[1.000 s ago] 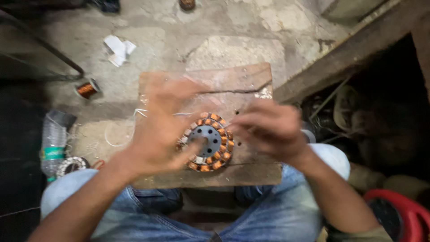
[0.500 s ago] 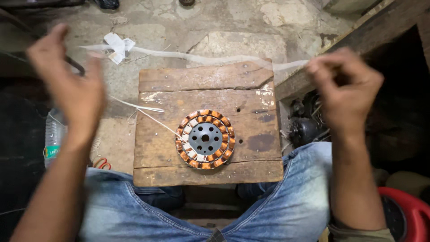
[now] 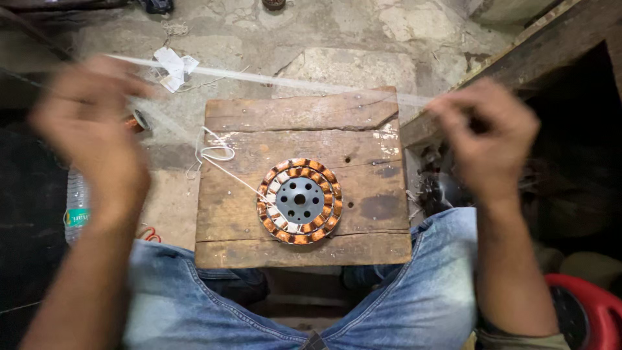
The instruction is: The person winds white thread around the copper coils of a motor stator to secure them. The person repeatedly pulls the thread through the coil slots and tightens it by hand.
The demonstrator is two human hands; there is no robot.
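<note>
- Stretching a white cord (image 3: pixel 304 83) taut between both hands, way out past the far edge of the wooden board (image 3: pixel 363 233).
- Left hand (image 3: pixel 91 136) up off the board's left side, blurred, fingers curled in on the cord's left end. Closed grip, though can't really tell how tight through the blur.
- Right hand (image 3: pixel 486 139) up past the board's right edge, fingers pinched shut on the other end of the cord.
- Cord running from one fist to the other, crossing just above the far edge of the board, not touching it as far as can be seen.
- Sitting flat near the middle of the board, a bit toward the near edge: a round motor stator (image 3: pixel 299 201), copper-coloured coils in a ring around a grey metal hub with holes. Neither hand touching it, both well apart from it.
- Thin white thread (image 3: pixel 223 165) leading from the stator's left side toward the board's far-left corner, ending in a small loop there.
- Board propped between two knees in blue jeans (image 3: pixel 194 304).
- Off the board's left edge: small spool of copper wire (image 3: pixel 137 121) on the concrete floor, plus a clear plastic bottle (image 3: pixel 76 207) lying nearer the knee.
- Scrap of white paper (image 3: pixel 173 65) on the floor beyond the far-left corner.
- Red plastic thing (image 3: pixel 593 311) at bottom right, mostly cut off, can't tell what.
</note>
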